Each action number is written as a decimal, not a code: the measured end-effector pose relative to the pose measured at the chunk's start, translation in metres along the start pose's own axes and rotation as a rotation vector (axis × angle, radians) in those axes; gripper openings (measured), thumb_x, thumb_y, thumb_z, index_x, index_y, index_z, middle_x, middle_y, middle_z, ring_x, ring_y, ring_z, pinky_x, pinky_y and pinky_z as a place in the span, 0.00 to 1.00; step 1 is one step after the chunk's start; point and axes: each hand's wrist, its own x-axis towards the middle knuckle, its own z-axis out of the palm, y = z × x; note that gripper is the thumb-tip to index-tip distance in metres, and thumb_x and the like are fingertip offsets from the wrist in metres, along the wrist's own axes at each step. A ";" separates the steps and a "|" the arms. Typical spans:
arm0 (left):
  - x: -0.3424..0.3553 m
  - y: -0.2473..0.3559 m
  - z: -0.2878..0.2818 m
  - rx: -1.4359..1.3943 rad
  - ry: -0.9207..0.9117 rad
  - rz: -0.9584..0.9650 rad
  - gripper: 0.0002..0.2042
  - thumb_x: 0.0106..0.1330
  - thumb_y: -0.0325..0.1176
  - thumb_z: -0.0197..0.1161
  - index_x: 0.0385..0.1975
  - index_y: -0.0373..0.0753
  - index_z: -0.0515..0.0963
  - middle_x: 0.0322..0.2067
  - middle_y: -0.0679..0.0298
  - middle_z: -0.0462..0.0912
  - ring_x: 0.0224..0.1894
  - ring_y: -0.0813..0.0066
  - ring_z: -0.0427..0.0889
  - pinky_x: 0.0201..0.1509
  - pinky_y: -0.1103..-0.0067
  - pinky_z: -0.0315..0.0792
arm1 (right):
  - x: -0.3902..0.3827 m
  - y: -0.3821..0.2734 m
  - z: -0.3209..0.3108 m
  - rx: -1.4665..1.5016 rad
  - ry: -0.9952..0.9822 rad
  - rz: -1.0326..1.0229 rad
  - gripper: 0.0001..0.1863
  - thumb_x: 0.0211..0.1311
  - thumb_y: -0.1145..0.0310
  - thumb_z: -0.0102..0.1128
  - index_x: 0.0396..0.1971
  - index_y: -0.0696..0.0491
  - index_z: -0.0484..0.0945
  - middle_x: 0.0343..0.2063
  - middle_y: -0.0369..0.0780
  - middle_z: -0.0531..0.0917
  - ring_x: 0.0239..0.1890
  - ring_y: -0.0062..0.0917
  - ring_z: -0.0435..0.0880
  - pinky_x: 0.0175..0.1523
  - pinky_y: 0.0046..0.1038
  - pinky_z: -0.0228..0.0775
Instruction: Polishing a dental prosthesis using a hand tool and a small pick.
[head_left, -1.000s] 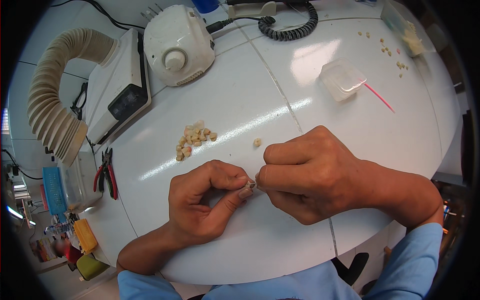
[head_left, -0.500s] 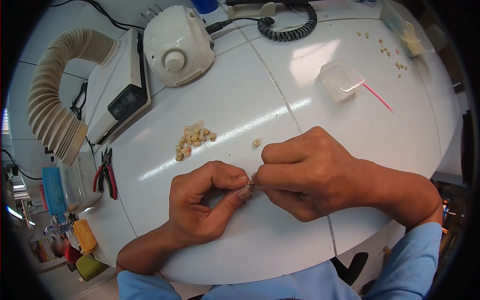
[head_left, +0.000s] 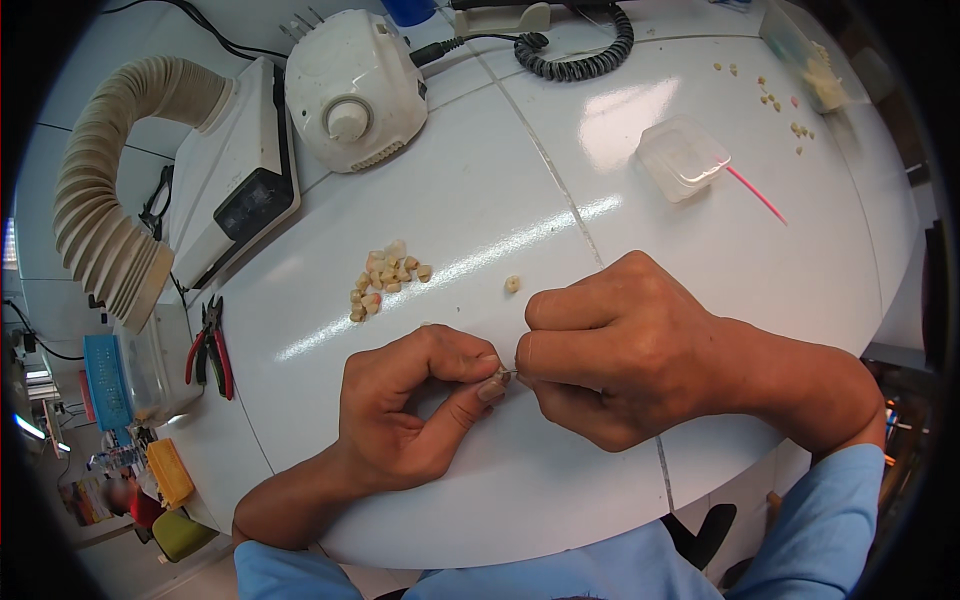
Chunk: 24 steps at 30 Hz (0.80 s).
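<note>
My left hand (head_left: 420, 400) pinches a small beige piece (head_left: 503, 376) between thumb and forefinger, and the fingertips cover most of it. Right beside it, my right hand (head_left: 625, 350) is closed in a pinch on a thin pin-like tool (head_left: 513, 372); only a short, fine bit shows between the hands. A single tooth-like beige piece (head_left: 513, 284) lies on the white table just beyond them. Farther left sits a pile of several similar beige tooth-like pieces (head_left: 390, 270).
Pliers (head_left: 212, 350) with red-and-black handles lie at left, near a white box with a ribbed hose (head_left: 85, 190). A white control unit with a knob (head_left: 355, 100) stands behind. At right are a clear plastic box (head_left: 683, 158), a pink stick (head_left: 757, 195) and scattered small pieces (head_left: 768, 100).
My right fingertips have drawn slightly away to the right from the left hand's pinch, so a short gap with the thin tool shows. The left hand has barely moved.
</note>
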 end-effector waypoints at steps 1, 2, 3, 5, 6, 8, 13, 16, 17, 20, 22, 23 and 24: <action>0.000 0.001 0.000 0.008 -0.008 0.004 0.05 0.69 0.15 0.71 0.40 0.28 0.82 0.40 0.54 0.90 0.40 0.74 0.91 0.45 0.80 0.83 | 0.000 0.001 0.000 0.000 0.000 0.000 0.06 0.50 0.78 0.71 0.26 0.55 0.80 0.22 0.37 0.77 0.19 0.34 0.79 0.22 0.37 0.68; 0.001 0.000 -0.002 0.008 -0.008 0.004 0.05 0.69 0.15 0.71 0.40 0.28 0.82 0.40 0.54 0.90 0.40 0.74 0.91 0.45 0.80 0.83 | -0.001 0.003 0.002 -0.015 -0.016 0.027 0.06 0.51 0.78 0.70 0.26 0.55 0.80 0.22 0.37 0.76 0.19 0.35 0.79 0.22 0.37 0.68; 0.002 -0.001 -0.004 0.060 -0.049 0.050 0.05 0.70 0.14 0.69 0.40 0.28 0.80 0.41 0.51 0.89 0.40 0.73 0.90 0.43 0.78 0.85 | -0.001 0.004 0.002 -0.029 -0.032 0.053 0.06 0.51 0.78 0.70 0.26 0.55 0.80 0.22 0.37 0.76 0.19 0.35 0.79 0.22 0.37 0.68; 0.002 -0.002 -0.005 0.108 -0.091 0.099 0.06 0.71 0.13 0.67 0.41 0.29 0.78 0.42 0.48 0.88 0.39 0.72 0.90 0.42 0.76 0.86 | 0.001 0.003 0.000 -0.030 -0.009 0.042 0.07 0.48 0.80 0.69 0.25 0.54 0.79 0.21 0.36 0.74 0.18 0.31 0.77 0.21 0.35 0.66; 0.001 -0.003 -0.004 0.037 -0.067 0.047 0.06 0.72 0.14 0.66 0.42 0.29 0.77 0.42 0.49 0.88 0.40 0.72 0.89 0.42 0.76 0.86 | 0.002 0.002 -0.002 -0.031 0.014 0.029 0.09 0.45 0.83 0.69 0.23 0.54 0.78 0.20 0.35 0.71 0.16 0.28 0.75 0.21 0.32 0.63; 0.001 0.001 -0.001 -0.030 -0.040 0.004 0.06 0.73 0.14 0.66 0.42 0.30 0.76 0.41 0.50 0.87 0.40 0.73 0.89 0.41 0.76 0.85 | 0.005 0.004 -0.004 -0.013 0.102 0.027 0.08 0.48 0.83 0.70 0.24 0.55 0.80 0.20 0.35 0.74 0.17 0.27 0.76 0.21 0.31 0.64; 0.004 -0.005 0.000 -0.236 0.003 -0.055 0.04 0.75 0.18 0.67 0.44 0.30 0.79 0.43 0.57 0.87 0.44 0.77 0.89 0.48 0.79 0.85 | 0.011 0.015 -0.006 0.019 0.229 0.079 0.02 0.62 0.79 0.72 0.33 0.57 0.88 0.24 0.39 0.85 0.22 0.25 0.83 0.25 0.29 0.71; 0.007 0.001 -0.001 -0.210 0.002 -0.096 0.05 0.76 0.20 0.67 0.46 0.31 0.79 0.42 0.60 0.86 0.45 0.78 0.88 0.51 0.79 0.85 | 0.015 0.014 -0.005 -0.005 0.305 -0.014 0.05 0.64 0.81 0.70 0.37 0.57 0.89 0.27 0.40 0.87 0.23 0.26 0.84 0.27 0.29 0.72; 0.008 0.002 0.001 -0.237 0.019 -0.125 0.07 0.76 0.22 0.68 0.49 0.32 0.79 0.42 0.63 0.86 0.46 0.78 0.89 0.53 0.79 0.85 | 0.016 0.009 -0.007 -0.021 0.303 -0.026 0.05 0.64 0.81 0.70 0.37 0.57 0.89 0.27 0.40 0.87 0.23 0.26 0.84 0.27 0.29 0.72; 0.008 -0.001 -0.001 -0.186 -0.035 -0.112 0.07 0.76 0.22 0.68 0.49 0.31 0.80 0.42 0.63 0.87 0.48 0.77 0.89 0.57 0.78 0.85 | 0.020 -0.009 -0.012 -0.117 0.350 -0.044 0.07 0.66 0.83 0.68 0.39 0.56 0.89 0.28 0.40 0.88 0.24 0.26 0.85 0.29 0.28 0.75; 0.011 0.001 -0.004 -0.183 -0.083 -0.112 0.07 0.75 0.22 0.68 0.48 0.31 0.80 0.43 0.62 0.87 0.49 0.76 0.89 0.58 0.78 0.85 | 0.025 -0.026 -0.018 -0.143 0.434 -0.064 0.08 0.66 0.83 0.68 0.40 0.56 0.88 0.28 0.41 0.88 0.25 0.27 0.85 0.29 0.28 0.76; 0.012 0.001 -0.004 -0.176 -0.130 -0.129 0.07 0.75 0.22 0.69 0.47 0.30 0.80 0.44 0.62 0.88 0.50 0.75 0.90 0.60 0.77 0.85 | 0.026 -0.032 -0.022 -0.173 0.454 -0.110 0.08 0.65 0.83 0.68 0.40 0.56 0.88 0.29 0.40 0.86 0.26 0.25 0.84 0.27 0.26 0.75; 0.013 -0.001 -0.003 -0.186 -0.131 -0.119 0.07 0.75 0.22 0.69 0.47 0.30 0.80 0.44 0.62 0.88 0.50 0.75 0.90 0.60 0.77 0.85 | 0.026 -0.040 -0.024 -0.184 0.445 -0.110 0.08 0.65 0.83 0.68 0.40 0.56 0.88 0.29 0.40 0.86 0.26 0.25 0.84 0.27 0.26 0.75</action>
